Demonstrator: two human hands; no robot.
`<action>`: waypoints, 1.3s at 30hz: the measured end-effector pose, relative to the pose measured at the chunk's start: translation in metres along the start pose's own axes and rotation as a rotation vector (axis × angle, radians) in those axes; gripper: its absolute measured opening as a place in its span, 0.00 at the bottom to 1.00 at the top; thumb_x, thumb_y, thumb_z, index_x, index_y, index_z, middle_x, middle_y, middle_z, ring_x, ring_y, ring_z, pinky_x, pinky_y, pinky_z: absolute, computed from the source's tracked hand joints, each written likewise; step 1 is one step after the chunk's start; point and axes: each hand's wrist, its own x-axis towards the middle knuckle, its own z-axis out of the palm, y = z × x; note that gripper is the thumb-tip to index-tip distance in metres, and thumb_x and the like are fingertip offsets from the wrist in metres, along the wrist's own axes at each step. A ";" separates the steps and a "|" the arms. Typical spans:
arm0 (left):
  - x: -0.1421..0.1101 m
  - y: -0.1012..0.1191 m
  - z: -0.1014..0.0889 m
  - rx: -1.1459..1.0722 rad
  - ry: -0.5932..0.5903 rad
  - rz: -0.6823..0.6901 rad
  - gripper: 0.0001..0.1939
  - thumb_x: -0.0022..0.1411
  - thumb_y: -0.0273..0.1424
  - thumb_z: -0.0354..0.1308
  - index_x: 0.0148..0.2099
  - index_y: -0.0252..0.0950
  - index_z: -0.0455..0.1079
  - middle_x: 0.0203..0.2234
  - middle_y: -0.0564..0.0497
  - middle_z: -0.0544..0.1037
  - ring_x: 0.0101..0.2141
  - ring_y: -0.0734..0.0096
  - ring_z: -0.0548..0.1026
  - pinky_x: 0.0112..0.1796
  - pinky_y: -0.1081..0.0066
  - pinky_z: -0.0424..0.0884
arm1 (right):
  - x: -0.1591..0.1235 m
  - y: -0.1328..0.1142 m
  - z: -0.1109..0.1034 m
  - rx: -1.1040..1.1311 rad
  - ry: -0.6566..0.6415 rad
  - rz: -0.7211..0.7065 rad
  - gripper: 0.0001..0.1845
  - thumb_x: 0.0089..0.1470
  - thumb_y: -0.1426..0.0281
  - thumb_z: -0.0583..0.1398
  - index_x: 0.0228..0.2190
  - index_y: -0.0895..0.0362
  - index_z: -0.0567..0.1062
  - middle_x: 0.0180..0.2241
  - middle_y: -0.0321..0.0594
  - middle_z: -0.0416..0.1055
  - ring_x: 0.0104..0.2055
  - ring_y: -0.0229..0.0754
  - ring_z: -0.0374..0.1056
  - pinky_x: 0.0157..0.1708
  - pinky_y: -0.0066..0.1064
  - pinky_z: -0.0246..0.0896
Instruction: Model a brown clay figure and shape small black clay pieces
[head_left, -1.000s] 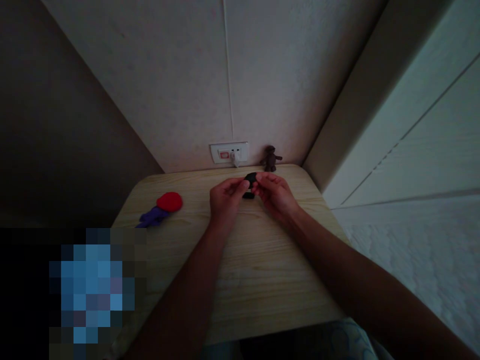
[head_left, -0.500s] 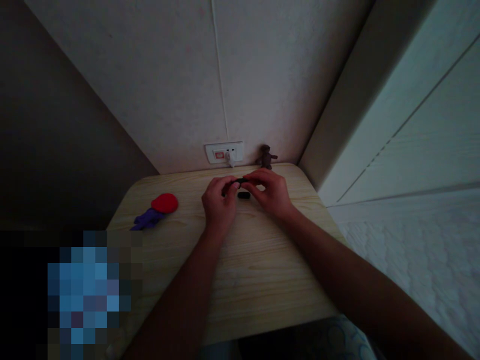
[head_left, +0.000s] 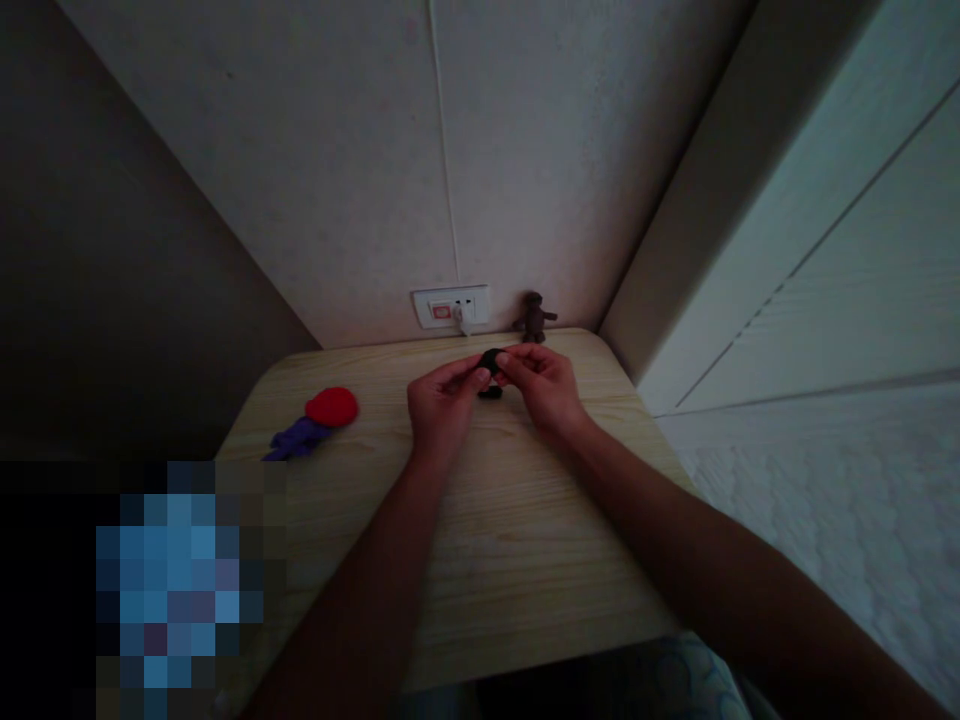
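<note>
Between the fingertips of both hands is a small, flattened black piece [head_left: 492, 361], which looks like modelling clay. My left hand [head_left: 444, 402] pinches its left side with thumb and fingers. From the right, my right hand [head_left: 546, 388] grips it the same way, thumb pressed on its face. Just below, a second black piece [head_left: 490, 393] lies on the wooden tabletop [head_left: 517, 560], partly hidden by the fingers. A little brown figure [head_left: 535, 318] stands behind my right hand, against the wall.
On the table's left lie a red disc [head_left: 332, 407] and a purple clay-like figure [head_left: 298, 437], touching each other. A wall socket [head_left: 451, 308] with a white plug sits just above the table's back edge. A pale panel [head_left: 810, 260] rises on the right.
The held black piece has been turned so that its broad round face shows, where its thin edge showed before. Both thumbs now press on it, and the fingers cover more of the second piece.
</note>
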 end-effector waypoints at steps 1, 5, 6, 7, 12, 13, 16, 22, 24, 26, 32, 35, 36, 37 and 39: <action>0.000 -0.001 0.000 -0.016 0.002 -0.014 0.15 0.50 0.32 0.75 0.41 0.36 0.85 0.32 0.47 0.87 0.29 0.67 0.82 0.37 0.66 0.80 | 0.000 0.000 0.000 0.016 0.010 0.008 0.22 0.36 0.56 0.78 0.29 0.56 0.80 0.24 0.34 0.78 0.25 0.35 0.72 0.31 0.30 0.72; -0.001 -0.002 0.001 -0.025 0.037 -0.028 0.15 0.48 0.32 0.76 0.41 0.36 0.85 0.32 0.46 0.87 0.30 0.65 0.83 0.38 0.64 0.81 | -0.002 -0.001 0.002 0.018 0.005 0.010 0.21 0.36 0.56 0.78 0.28 0.56 0.83 0.25 0.36 0.80 0.25 0.37 0.73 0.31 0.31 0.73; -0.001 -0.001 0.001 -0.015 0.052 -0.027 0.15 0.47 0.32 0.76 0.40 0.36 0.85 0.32 0.46 0.87 0.30 0.65 0.83 0.37 0.64 0.81 | -0.003 -0.002 0.002 0.000 -0.001 0.003 0.21 0.37 0.55 0.78 0.29 0.56 0.84 0.25 0.36 0.80 0.25 0.37 0.73 0.31 0.32 0.73; -0.002 0.000 0.001 -0.002 0.065 -0.025 0.15 0.47 0.32 0.76 0.39 0.36 0.85 0.32 0.46 0.87 0.30 0.64 0.84 0.37 0.64 0.81 | -0.004 -0.002 0.003 -0.023 -0.004 -0.006 0.20 0.39 0.55 0.78 0.29 0.55 0.84 0.26 0.37 0.81 0.26 0.38 0.74 0.31 0.32 0.73; -0.002 0.005 0.002 0.041 0.130 0.003 0.12 0.46 0.31 0.77 0.36 0.36 0.85 0.31 0.47 0.87 0.32 0.63 0.84 0.39 0.63 0.82 | -0.010 -0.004 0.006 -0.103 -0.039 -0.043 0.19 0.44 0.53 0.75 0.31 0.54 0.87 0.27 0.37 0.82 0.28 0.39 0.75 0.33 0.32 0.74; -0.002 0.006 0.002 0.042 0.138 0.011 0.12 0.46 0.31 0.77 0.36 0.36 0.85 0.31 0.47 0.87 0.32 0.63 0.84 0.40 0.63 0.82 | -0.011 -0.004 0.006 -0.103 -0.052 -0.037 0.19 0.43 0.54 0.76 0.32 0.54 0.87 0.28 0.37 0.83 0.29 0.39 0.75 0.34 0.33 0.74; -0.003 0.006 0.000 0.050 0.133 0.033 0.12 0.47 0.33 0.78 0.37 0.37 0.85 0.31 0.47 0.87 0.34 0.63 0.85 0.43 0.62 0.82 | -0.011 -0.003 0.006 -0.080 -0.077 -0.002 0.20 0.38 0.59 0.78 0.35 0.52 0.87 0.34 0.37 0.85 0.33 0.40 0.78 0.39 0.34 0.76; -0.002 0.000 -0.004 0.054 0.015 0.055 0.12 0.52 0.34 0.76 0.41 0.40 0.86 0.36 0.47 0.88 0.37 0.60 0.86 0.46 0.59 0.82 | -0.004 0.000 -0.001 -0.095 -0.066 0.004 0.21 0.36 0.63 0.79 0.36 0.53 0.86 0.35 0.38 0.85 0.36 0.43 0.79 0.42 0.38 0.78; -0.001 -0.002 -0.004 0.020 -0.016 0.041 0.12 0.53 0.34 0.75 0.41 0.39 0.86 0.37 0.47 0.88 0.36 0.61 0.86 0.45 0.59 0.83 | -0.002 -0.001 -0.003 -0.111 -0.077 -0.011 0.21 0.37 0.62 0.78 0.36 0.54 0.86 0.35 0.38 0.85 0.36 0.43 0.79 0.41 0.37 0.78; 0.000 -0.003 -0.004 -0.021 -0.030 0.014 0.12 0.53 0.35 0.75 0.41 0.38 0.86 0.36 0.46 0.87 0.35 0.61 0.85 0.44 0.59 0.83 | -0.001 -0.001 -0.003 -0.128 -0.101 -0.030 0.20 0.40 0.60 0.78 0.36 0.54 0.86 0.34 0.39 0.85 0.35 0.43 0.79 0.40 0.37 0.78; 0.004 -0.003 -0.003 -0.041 -0.018 -0.007 0.20 0.49 0.37 0.77 0.44 0.35 0.83 0.33 0.48 0.85 0.34 0.67 0.84 0.42 0.66 0.81 | -0.005 -0.003 0.000 -0.165 -0.180 -0.072 0.18 0.44 0.56 0.76 0.34 0.54 0.86 0.33 0.39 0.84 0.35 0.44 0.78 0.38 0.36 0.77; 0.003 -0.003 -0.003 -0.052 -0.082 -0.023 0.24 0.52 0.41 0.76 0.49 0.36 0.82 0.38 0.46 0.86 0.37 0.65 0.84 0.43 0.65 0.81 | -0.005 -0.004 -0.001 -0.180 -0.204 -0.080 0.18 0.46 0.55 0.75 0.34 0.55 0.86 0.30 0.39 0.83 0.33 0.42 0.77 0.37 0.35 0.76; 0.003 -0.002 -0.002 -0.041 -0.099 -0.017 0.23 0.53 0.42 0.75 0.48 0.35 0.82 0.40 0.44 0.86 0.38 0.64 0.84 0.43 0.64 0.81 | -0.004 -0.005 -0.001 -0.187 -0.204 -0.082 0.18 0.46 0.55 0.74 0.33 0.55 0.86 0.30 0.38 0.83 0.32 0.42 0.77 0.36 0.34 0.76; 0.002 -0.002 -0.002 -0.023 -0.107 -0.005 0.22 0.55 0.43 0.74 0.47 0.35 0.82 0.41 0.43 0.86 0.39 0.62 0.84 0.44 0.64 0.81 | -0.003 -0.006 -0.002 -0.195 -0.200 -0.082 0.17 0.46 0.55 0.74 0.33 0.55 0.86 0.29 0.38 0.82 0.31 0.41 0.76 0.35 0.34 0.76; 0.001 -0.001 -0.002 0.028 -0.105 0.034 0.20 0.57 0.44 0.72 0.46 0.35 0.82 0.42 0.43 0.86 0.40 0.61 0.83 0.43 0.65 0.81 | -0.002 -0.008 -0.002 -0.211 -0.197 -0.071 0.18 0.46 0.55 0.75 0.32 0.56 0.85 0.28 0.38 0.82 0.29 0.40 0.75 0.33 0.33 0.74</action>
